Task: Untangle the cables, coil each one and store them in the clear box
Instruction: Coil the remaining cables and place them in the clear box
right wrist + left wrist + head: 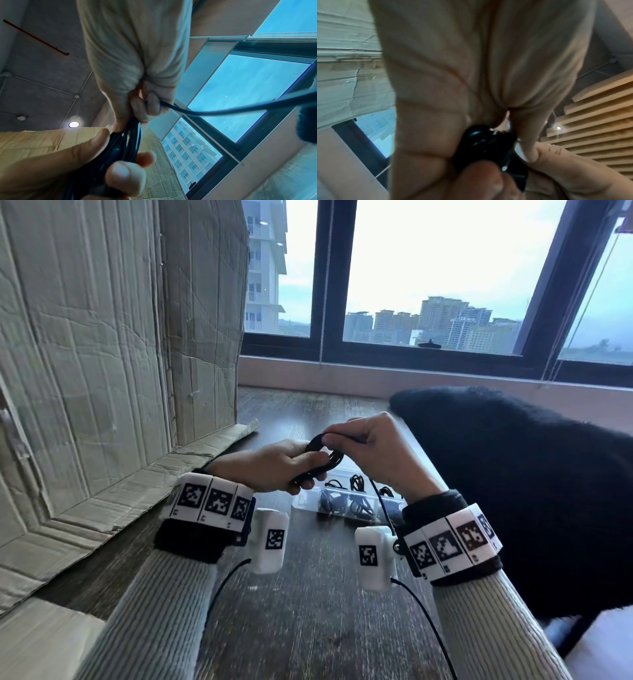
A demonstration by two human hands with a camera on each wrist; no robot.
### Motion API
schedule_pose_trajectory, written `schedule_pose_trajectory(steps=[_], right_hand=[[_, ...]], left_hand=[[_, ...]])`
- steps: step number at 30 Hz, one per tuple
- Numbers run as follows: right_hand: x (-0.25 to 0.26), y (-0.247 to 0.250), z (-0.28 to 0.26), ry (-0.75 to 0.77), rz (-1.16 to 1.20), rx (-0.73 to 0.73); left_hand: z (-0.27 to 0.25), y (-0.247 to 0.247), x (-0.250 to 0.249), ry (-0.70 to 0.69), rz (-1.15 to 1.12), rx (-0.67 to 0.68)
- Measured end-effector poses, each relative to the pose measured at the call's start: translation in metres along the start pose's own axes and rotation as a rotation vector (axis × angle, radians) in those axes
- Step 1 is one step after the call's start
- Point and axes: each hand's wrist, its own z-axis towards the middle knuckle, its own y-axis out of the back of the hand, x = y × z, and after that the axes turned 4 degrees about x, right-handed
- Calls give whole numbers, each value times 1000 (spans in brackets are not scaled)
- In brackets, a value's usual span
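Note:
A small coil of black cable (322, 455) is held up between both hands above the dark wooden table (308, 594). My left hand (274, 465) grips the coil's lower left side, fingers curled round the loops (488, 143). My right hand (370, 446) pinches the coil's top and holds the loose strand (214, 111), which trails off to the right. The bundled loops (120, 142) run between both hands in the right wrist view. Below the hands lies the clear box (308, 499), with several black cable coils in its compartments.
A large creased cardboard sheet (102, 354) stands at the left, its flap lying on the table. A black fuzzy garment (513, 491) covers the table's right side. A window (428, 275) lies behind. Thin wires run from the wrist cameras along the table.

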Motion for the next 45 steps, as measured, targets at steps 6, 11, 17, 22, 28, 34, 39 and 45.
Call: schedule_pose_trajectory(steps=[6, 11, 17, 22, 28, 34, 39, 45], right_hand=[[6, 0, -4, -61, 73, 52], [2, 29, -11, -132, 23, 135], [-18, 17, -6, -84, 5, -48], [-42, -29, -1, -173, -196, 122], [-32, -48, 1, -199, -329, 355], [21, -13, -3, -125, -569, 408], [42, 20, -12, -58, -690, 210], [7, 37, -11, -87, -305, -103]], left_hand=[[-2, 3, 2, 11, 77, 59], [-2, 5, 3, 29, 78, 95], [-4, -2, -8, -76, 157, 102], [-2, 9, -8, -188, 234, -258], [-9, 24, 2, 37, 458, -425], [8, 13, 7, 147, 819, -321], [14, -3, 2, -97, 886, -151], [9, -4, -5, -395, 718, -221]])
